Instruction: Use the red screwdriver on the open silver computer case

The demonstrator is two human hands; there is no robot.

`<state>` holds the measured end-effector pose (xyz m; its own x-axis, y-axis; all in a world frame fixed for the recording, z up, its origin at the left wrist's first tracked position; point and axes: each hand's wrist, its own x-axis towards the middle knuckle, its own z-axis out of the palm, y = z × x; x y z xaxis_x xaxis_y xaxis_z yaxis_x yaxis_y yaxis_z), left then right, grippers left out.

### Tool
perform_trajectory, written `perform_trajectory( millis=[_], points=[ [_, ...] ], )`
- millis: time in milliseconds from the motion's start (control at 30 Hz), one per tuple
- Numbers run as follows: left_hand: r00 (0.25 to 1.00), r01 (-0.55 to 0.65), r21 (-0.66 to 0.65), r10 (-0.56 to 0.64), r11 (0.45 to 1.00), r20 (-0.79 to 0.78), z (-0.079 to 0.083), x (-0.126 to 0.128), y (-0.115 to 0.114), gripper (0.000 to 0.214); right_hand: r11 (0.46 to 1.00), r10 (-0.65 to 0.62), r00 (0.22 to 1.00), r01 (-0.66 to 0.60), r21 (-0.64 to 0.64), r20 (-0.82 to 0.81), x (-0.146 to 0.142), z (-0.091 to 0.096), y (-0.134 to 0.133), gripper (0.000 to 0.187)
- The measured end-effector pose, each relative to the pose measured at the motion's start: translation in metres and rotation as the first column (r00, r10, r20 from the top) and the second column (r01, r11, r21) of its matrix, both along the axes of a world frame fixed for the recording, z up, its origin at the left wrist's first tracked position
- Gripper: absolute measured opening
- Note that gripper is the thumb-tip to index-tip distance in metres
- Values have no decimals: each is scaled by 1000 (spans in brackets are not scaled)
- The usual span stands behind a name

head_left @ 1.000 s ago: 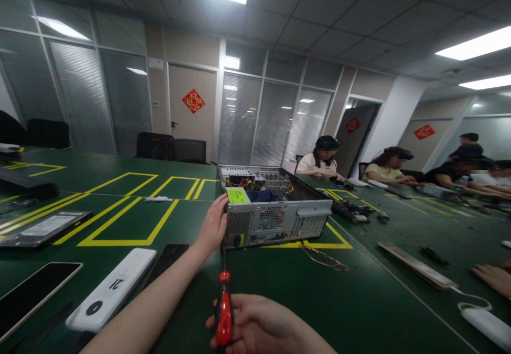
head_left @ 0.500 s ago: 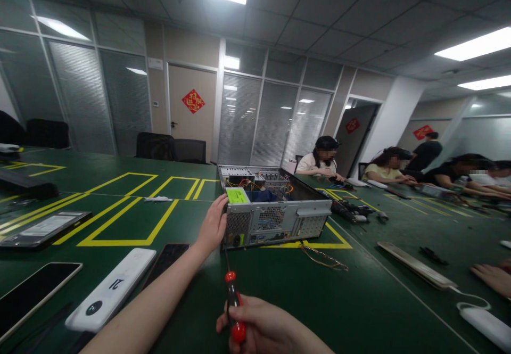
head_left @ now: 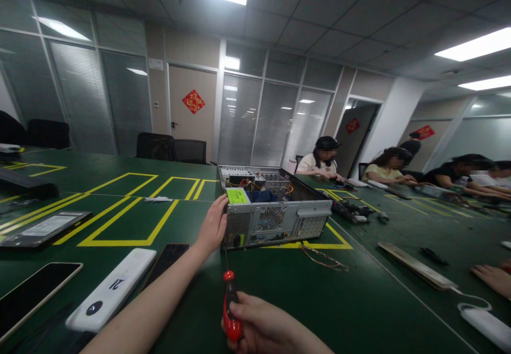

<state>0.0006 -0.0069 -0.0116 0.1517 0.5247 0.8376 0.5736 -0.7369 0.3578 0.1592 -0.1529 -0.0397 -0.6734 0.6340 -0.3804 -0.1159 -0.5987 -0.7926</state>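
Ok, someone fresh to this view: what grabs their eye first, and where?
Likely the red-and-black screwdriver in the right hand, low in the middle of the view, its shaft pointing up toward the case's near left corner. Then the open computer case at centre, with a bright yellow-green label near that corner and the left hand against its left side. Beyond, a red diamond sign on the closed door.

Tip of the screwdriver (head_left: 230,298) indistinct near the computer case (head_left: 292,216)
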Motion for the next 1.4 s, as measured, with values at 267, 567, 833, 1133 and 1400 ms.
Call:
perform_trajectory(
  millis=[267, 567, 833, 1133, 1400],
  points=[
    [1000, 15, -2, -15, 1000, 14, -1, 0, 1, 42, 999, 44, 998, -45, 10, 34, 1, 8, -1, 53],
    [1000, 16, 4, -16, 1000, 8, -2, 0, 2, 42, 995, 96, 995, -95, 24, -35, 1, 10, -3, 45],
    [1000, 14, 1, -14, 1000, 8, -2, 0, 2, 43, 991, 132, 989, -129, 48, -67, 2, 2, 0, 43],
    [1000, 7, -15, -7, 1000, 10, 0, 0, -1, 42, 995, 101, 994, -100, 23, -47, -3, 9, -8, 49],
    [1000, 11, 9, -11, 1000, 13, -1, 0, 1, 42, 954, -192, 969, 221, 202, -155, -2, 44, -16, 27]
  ],
)
